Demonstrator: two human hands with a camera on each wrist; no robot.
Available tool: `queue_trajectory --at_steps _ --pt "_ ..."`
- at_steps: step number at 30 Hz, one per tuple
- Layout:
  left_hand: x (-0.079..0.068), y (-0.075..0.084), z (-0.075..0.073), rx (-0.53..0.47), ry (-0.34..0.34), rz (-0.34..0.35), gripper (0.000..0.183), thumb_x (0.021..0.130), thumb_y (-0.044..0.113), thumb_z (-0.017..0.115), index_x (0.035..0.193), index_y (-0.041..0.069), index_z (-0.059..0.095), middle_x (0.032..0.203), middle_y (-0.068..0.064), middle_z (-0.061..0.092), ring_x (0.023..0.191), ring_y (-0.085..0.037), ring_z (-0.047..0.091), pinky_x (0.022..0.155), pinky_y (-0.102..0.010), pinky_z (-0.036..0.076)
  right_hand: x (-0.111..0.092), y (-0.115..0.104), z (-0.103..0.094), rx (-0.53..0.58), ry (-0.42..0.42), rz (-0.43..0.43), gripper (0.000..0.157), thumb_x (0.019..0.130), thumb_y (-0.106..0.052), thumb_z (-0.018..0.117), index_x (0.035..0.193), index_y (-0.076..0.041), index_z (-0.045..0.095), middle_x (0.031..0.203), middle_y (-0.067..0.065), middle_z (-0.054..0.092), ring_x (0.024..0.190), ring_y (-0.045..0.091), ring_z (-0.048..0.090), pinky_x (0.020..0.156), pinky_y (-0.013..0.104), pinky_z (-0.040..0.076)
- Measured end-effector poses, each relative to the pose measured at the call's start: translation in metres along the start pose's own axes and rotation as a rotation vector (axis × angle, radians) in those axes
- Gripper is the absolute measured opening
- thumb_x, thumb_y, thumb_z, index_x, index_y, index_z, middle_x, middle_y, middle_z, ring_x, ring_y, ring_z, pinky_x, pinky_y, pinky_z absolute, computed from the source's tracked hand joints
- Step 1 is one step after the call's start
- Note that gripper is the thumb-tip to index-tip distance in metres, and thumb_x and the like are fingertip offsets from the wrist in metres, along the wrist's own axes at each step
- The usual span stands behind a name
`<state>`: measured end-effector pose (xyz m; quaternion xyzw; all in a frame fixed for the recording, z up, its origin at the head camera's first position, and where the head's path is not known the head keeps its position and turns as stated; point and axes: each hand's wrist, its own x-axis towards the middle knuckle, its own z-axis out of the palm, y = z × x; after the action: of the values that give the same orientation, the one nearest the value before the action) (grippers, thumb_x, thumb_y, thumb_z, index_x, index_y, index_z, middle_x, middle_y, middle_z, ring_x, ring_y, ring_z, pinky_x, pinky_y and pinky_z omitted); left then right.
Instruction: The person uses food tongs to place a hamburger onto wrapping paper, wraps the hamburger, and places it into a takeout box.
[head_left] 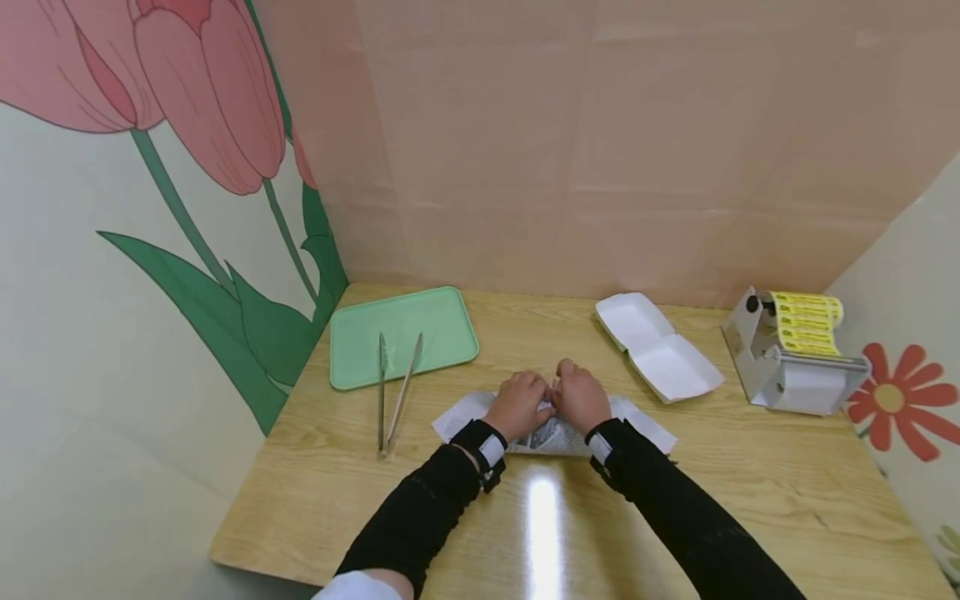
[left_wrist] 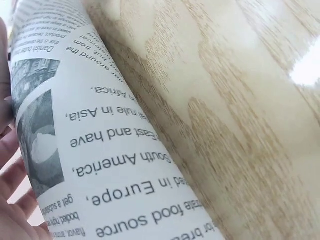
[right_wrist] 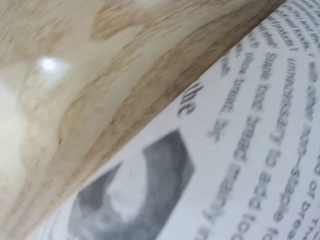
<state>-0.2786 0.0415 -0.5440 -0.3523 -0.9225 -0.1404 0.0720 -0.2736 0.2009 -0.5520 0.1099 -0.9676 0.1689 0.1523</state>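
Note:
A sheet of newsprint-patterned wrapping paper [head_left: 553, 440] lies at the middle of the table, its ends spread flat to both sides and its near part raised in a curve. My left hand [head_left: 517, 405] grips the paper from the left, with several fingers [left_wrist: 11, 182] showing behind its printed curve in the left wrist view. Close beside it, my right hand [head_left: 583, 400] has curled fingers on the paper's top. Whatever lies inside the fold is hidden. Only printed paper [right_wrist: 250, 165] and wood appear in the right wrist view.
A green tray [head_left: 360, 333] stands at the back left, with metal tongs [head_left: 405, 387] leaning over its front edge. Behind my right hand is an open white clamshell box [head_left: 675, 367]. A label dispenser [head_left: 810, 383] with a yellow roll [head_left: 806, 321] stands at the far right.

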Motion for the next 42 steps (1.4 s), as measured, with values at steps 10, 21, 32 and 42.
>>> queue_trajectory --at_steps 10,21,32,42 --pt "0.006 0.0 0.0 -0.024 -0.124 -0.022 0.028 0.095 0.041 0.061 0.111 0.019 0.066 0.113 0.005 0.065 0.106 -0.015 0.058 0.089 -0.034 0.046 -0.006 0.003 -0.005 -0.138 0.027 -0.18 0.011 0.085 -0.01 0.069 0.075 -0.006 0.068 0.076 0.01 0.062 0.07 0.031 0.055 0.063 0.046 0.047" --pt "0.009 -0.007 0.002 0.025 -0.148 0.057 0.036 0.099 0.04 0.054 0.124 0.017 0.067 0.121 0.001 0.065 0.11 -0.017 0.06 0.091 -0.033 0.048 -0.018 0.001 -0.027 -0.037 -0.178 -0.164 0.018 0.089 -0.015 0.062 0.103 -0.006 0.068 0.092 0.011 0.07 0.091 0.037 0.061 0.082 0.062 0.041" --pt "0.008 -0.003 -0.003 -0.049 -0.233 0.01 0.027 0.101 0.034 0.052 0.118 0.017 0.064 0.109 0.001 0.066 0.099 -0.014 0.063 0.083 -0.029 0.049 -0.033 -0.002 -0.029 -0.078 -0.124 -0.206 0.026 0.09 -0.023 0.066 0.109 -0.005 0.067 0.114 0.015 0.066 0.106 0.038 0.057 0.086 0.06 0.04" --pt "0.011 0.001 -0.01 -0.042 -0.307 -0.059 0.03 0.101 0.034 0.051 0.123 0.016 0.061 0.114 0.0 0.065 0.102 -0.015 0.062 0.086 -0.029 0.049 -0.066 -0.018 -0.029 -0.246 -0.011 -0.487 0.043 0.073 -0.024 0.083 0.103 -0.003 0.061 0.105 0.012 0.061 0.089 0.029 0.055 0.075 0.043 0.048"
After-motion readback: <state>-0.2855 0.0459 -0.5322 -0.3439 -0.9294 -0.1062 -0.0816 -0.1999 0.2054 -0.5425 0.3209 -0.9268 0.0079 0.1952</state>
